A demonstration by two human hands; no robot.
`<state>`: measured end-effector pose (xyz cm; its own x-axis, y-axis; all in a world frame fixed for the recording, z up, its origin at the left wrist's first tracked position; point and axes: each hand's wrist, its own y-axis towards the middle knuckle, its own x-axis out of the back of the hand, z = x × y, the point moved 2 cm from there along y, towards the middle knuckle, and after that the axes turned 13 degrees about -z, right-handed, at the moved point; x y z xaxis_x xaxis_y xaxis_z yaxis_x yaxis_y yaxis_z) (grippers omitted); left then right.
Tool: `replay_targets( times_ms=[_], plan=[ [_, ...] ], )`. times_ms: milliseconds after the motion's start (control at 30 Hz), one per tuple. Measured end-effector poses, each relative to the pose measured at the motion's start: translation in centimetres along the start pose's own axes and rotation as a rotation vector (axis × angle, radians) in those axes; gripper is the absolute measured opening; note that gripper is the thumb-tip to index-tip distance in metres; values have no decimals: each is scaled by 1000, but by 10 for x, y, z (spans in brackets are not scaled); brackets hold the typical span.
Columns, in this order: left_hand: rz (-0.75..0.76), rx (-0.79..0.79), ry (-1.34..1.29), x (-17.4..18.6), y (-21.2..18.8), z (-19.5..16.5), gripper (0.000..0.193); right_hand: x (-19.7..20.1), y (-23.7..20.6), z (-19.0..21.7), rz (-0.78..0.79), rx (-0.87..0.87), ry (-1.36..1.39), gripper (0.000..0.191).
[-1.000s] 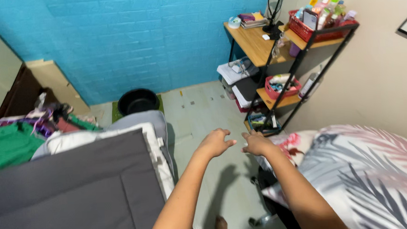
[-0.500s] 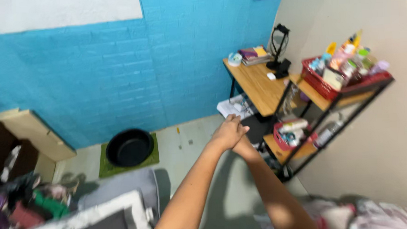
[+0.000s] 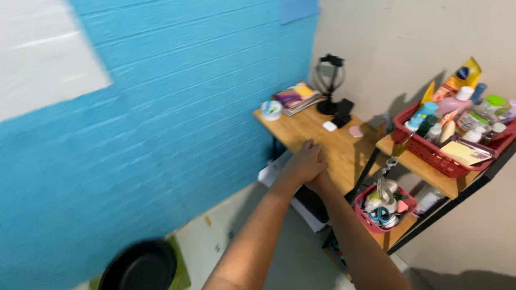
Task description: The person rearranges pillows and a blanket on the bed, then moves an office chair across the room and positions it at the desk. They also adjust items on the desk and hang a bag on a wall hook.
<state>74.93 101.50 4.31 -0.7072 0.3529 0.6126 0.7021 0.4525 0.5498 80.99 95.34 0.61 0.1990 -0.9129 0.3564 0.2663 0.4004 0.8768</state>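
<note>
Both my arms reach forward at the middle of the view, and the hands are pressed together. My left hand [image 3: 303,161] lies over my right hand [image 3: 320,182], fingers closed, with no object visible in either. They hover in front of the near edge of a wooden desk top [image 3: 335,150]. On that desk sit a stack of books [image 3: 294,97], a black stand with a round head [image 3: 329,83], a white round tub [image 3: 271,109] and small white and pink items.
A black-framed shelf unit stands right of the desk, with a red basket [image 3: 432,153] full of bottles and tubes and a smaller pink basket [image 3: 372,215] below. A black basin [image 3: 136,276] rests on a green mat by the blue wall.
The view has swung up and to the right, away from the bed toward the desk and wall. My hands, apart a second ago, have come together and stretched further forward.
</note>
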Motion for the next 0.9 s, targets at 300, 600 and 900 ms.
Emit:
replay_targets(
  times_ms=[300, 600, 900],
  plan=[
    [47, -144, -185, -121, 182, 66, 61, -30, 92, -188, -92, -271, -140, 70],
    [164, -320, -197, -193, 319, 125, 55, -75, 142, -296, -128, -346, -258, 58],
    [62, -427, -272, -158, 401, 141, 46, -97, 184, -372, -353, -726, -567, 82]
  ],
)
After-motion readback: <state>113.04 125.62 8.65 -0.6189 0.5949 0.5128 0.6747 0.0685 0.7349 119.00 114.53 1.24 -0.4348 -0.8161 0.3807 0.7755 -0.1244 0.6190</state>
